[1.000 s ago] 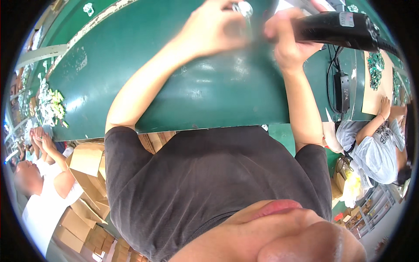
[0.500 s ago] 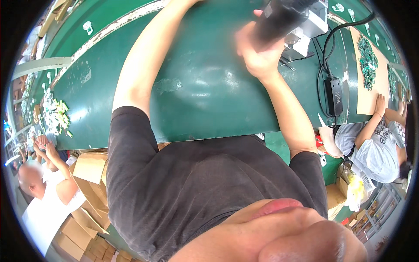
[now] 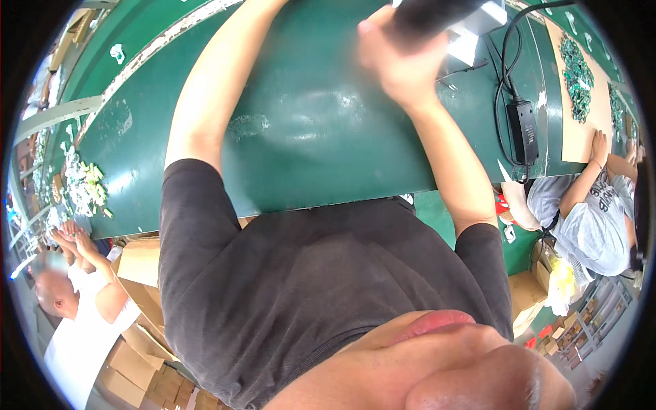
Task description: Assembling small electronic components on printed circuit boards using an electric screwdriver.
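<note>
At the top of the frame, right of centre, the right hand (image 3: 403, 65) grips a black tool (image 3: 434, 17), thick, smooth and dark, its outline blurred and its upper end cut off. A white device (image 3: 471, 41) stands just beside it on the green table (image 3: 307, 160). The left hand is beyond the top edge; its state I cannot tell.

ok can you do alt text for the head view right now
The person's right hand grips a black cylindrical tool over a green table; the left hand is out of frame at the top. A black adapter lies at right, with other people on both sides.
</note>
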Demonstrator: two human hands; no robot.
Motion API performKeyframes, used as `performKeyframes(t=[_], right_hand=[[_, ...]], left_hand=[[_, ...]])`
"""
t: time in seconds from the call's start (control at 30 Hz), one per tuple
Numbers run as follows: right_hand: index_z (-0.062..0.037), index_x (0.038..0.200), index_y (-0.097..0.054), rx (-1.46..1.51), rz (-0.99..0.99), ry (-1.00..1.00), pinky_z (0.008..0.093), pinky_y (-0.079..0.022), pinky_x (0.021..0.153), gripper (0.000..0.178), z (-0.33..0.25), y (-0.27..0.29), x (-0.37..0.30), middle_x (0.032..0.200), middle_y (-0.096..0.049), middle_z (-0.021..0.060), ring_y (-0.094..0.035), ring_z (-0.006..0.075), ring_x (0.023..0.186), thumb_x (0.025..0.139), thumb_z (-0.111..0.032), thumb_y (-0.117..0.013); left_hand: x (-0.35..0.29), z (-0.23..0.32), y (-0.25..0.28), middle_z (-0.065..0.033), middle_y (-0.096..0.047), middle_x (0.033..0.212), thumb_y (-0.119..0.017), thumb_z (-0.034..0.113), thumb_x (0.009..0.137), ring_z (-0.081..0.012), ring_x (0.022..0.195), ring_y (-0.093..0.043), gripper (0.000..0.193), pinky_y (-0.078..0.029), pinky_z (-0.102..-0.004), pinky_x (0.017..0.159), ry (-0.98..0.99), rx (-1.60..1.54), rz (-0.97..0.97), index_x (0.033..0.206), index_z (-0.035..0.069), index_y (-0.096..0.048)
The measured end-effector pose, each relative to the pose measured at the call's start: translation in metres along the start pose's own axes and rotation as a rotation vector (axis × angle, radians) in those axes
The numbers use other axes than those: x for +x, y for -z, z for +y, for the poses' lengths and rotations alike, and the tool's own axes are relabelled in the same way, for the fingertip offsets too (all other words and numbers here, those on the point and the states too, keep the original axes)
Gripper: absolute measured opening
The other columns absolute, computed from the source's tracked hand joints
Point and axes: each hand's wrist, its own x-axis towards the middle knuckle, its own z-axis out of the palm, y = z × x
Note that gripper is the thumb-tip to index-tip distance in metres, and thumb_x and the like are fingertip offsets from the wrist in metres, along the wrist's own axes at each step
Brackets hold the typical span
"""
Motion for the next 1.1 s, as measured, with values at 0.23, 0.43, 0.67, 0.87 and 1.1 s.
performKeyframes(t=[0.23, 0.43, 0.67, 0.87, 1.1], right_hand=[[-0.0065, 0.144, -0.033, 0.025, 0.005, 0.447, 0.0270, -0.047, 0.047, 0.056, -0.072, 0.052, 0.047, 0.074, -0.053, 0.0057, -0.052, 0.0139, 0.052, 0.095, 0.004, -0.056], [-0.0070, 0.145, -0.034, -0.117, -0.039, 0.520, 0.0303, -0.049, 0.052, 0.052, -0.076, 0.054, 0.058, 0.076, -0.051, 0.0046, -0.050, 0.0139, 0.054, 0.098, 0.002, -0.054], [-0.0034, 0.143, -0.041, -0.180, 0.015, 0.294, 0.0294, -0.047, 0.047, 0.052, -0.074, 0.033, 0.054, 0.074, -0.053, 0.0050, -0.051, 0.0143, 0.049, 0.094, 0.004, -0.058], [-0.0088, 0.148, -0.032, 0.138, -0.126, 0.156, 0.0294, -0.044, 0.045, 0.061, -0.047, 0.025, 0.030, 0.071, -0.047, 0.0053, -0.045, 0.0140, 0.046, 0.093, 0.005, -0.056], [-0.0082, 0.146, -0.027, 0.114, -0.136, 0.164, 0.0293, -0.046, 0.048, 0.062, -0.027, 0.004, 0.011, 0.070, -0.049, 0.0056, -0.048, 0.0144, 0.047, 0.095, 0.005, -0.058]], left_hand=[[-0.094, 0.103, 0.057, -0.0179, -0.068, 0.103, -0.076, 0.018, 0.082, -0.0367, 0.095, -0.067, 0.017, -0.054, -0.0450, 0.080, -0.127, -0.095, -0.242, 0.090, 0.005, -0.069], [-0.180, 0.115, 0.032, -0.0010, -0.066, 0.093, -0.079, 0.018, 0.084, -0.0204, 0.084, -0.066, 0.014, -0.052, -0.0362, 0.074, -0.315, -0.101, -0.123, 0.094, 0.014, -0.070], [-0.170, 0.120, 0.055, -0.0248, -0.047, 0.140, -0.086, 0.025, 0.074, -0.0417, 0.120, -0.052, 0.039, -0.051, -0.0452, 0.097, -0.278, -0.224, -0.077, 0.101, 0.005, -0.067], [-0.174, 0.114, 0.050, -0.0255, -0.049, 0.142, -0.085, 0.021, 0.076, -0.0439, 0.126, -0.053, 0.037, -0.051, -0.0463, 0.102, -0.303, -0.340, -0.127, 0.103, 0.003, -0.067], [-0.175, 0.109, 0.051, -0.0277, -0.051, 0.142, -0.085, 0.019, 0.076, -0.0427, 0.126, -0.056, 0.032, -0.051, -0.0440, 0.104, -0.331, -0.378, -0.164, 0.097, 0.001, -0.069]])
